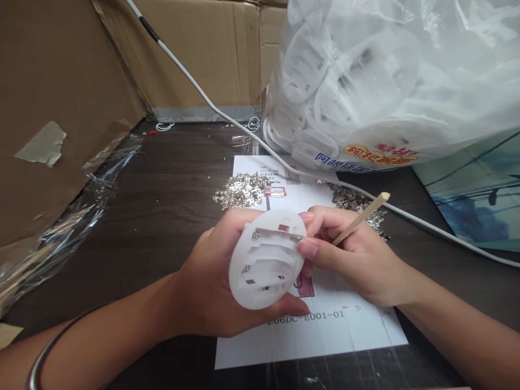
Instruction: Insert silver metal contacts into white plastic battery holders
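Observation:
My left hand point(215, 271) is wrapped round an oval, translucent white plastic battery housing point(266, 290), its slotted face tilted up towards me. Small coil springs and metal contacts sit in the housing's slots. My right hand point(357, 254) has a wooden chopstick point(361, 216) in its grip, the free end pointing up and to the right. Its thumb and a fingertip press at the right rim of the housing, near the upper slot. Whether a small contact is pinched there is hidden by the thumb.
A pile of small metal contacts point(244, 189) lies behind my left hand, darker metal pieces point(349, 199) behind my right. Underneath is a printed sheet point(252, 346). A clear bag point(374, 97) of white housings stands back right. A white cable point(203, 97) crosses the table; cardboard point(195, 49) walls the back.

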Tool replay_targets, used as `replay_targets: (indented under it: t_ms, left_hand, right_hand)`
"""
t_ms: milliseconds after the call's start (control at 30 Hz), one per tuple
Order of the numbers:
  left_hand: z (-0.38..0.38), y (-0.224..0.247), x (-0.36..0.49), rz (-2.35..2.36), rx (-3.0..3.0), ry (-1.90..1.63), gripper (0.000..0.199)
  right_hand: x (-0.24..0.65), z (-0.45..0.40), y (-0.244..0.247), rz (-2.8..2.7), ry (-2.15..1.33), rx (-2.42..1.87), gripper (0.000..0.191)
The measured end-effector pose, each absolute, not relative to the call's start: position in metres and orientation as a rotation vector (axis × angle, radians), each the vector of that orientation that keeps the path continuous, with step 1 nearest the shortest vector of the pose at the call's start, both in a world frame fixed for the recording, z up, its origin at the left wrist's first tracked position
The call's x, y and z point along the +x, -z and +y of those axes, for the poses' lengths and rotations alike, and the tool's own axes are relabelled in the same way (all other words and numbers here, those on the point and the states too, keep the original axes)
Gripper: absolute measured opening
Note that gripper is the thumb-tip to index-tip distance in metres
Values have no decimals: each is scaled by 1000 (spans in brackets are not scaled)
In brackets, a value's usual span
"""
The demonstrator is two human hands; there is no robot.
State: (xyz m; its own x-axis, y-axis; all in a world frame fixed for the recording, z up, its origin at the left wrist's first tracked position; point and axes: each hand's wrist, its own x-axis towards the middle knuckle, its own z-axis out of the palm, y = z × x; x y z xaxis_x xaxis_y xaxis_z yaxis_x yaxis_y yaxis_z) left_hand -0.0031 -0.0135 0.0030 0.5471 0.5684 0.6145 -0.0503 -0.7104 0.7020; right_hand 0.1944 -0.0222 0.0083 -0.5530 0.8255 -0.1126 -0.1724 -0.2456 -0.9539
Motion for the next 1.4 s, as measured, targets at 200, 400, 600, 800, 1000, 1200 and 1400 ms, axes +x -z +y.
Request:
replay_targets:
  t_ms: [200,400,600,800,1000,1200,1400]
  left_hand:
    - [-13,-7,-2,425,2126,-1145,60]
    - [-17,-5,1,508,1984,-1091,46]
    - [-14,-12,2,520,1962,-1061,25]
    - [-18,-7,0,577,1922,-1061,40]
    - [-21,-6,-1,616,1933,-1063,43]
    - [-20,-4,-1,585,1921,-1038,45]
    - [-23,-3,-1,664,1716,-1032,54]
  right_hand:
    - [194,-21,-8,-1293,-1911,-823,22]
    - [196,-21,-4,-1225,-1964,-758,23]
    - [196,-17,-4,-1167,-2021,-666,22]
    - [195,-17,-2,-1135,-2031,-647,18]
    - [196,-19,-5,-1223,-1948,-719,21]
    - [194,-19,-4,-1246,-1921,-734,22]
    - [200,-14,-9,-1463,-1712,-842,21]
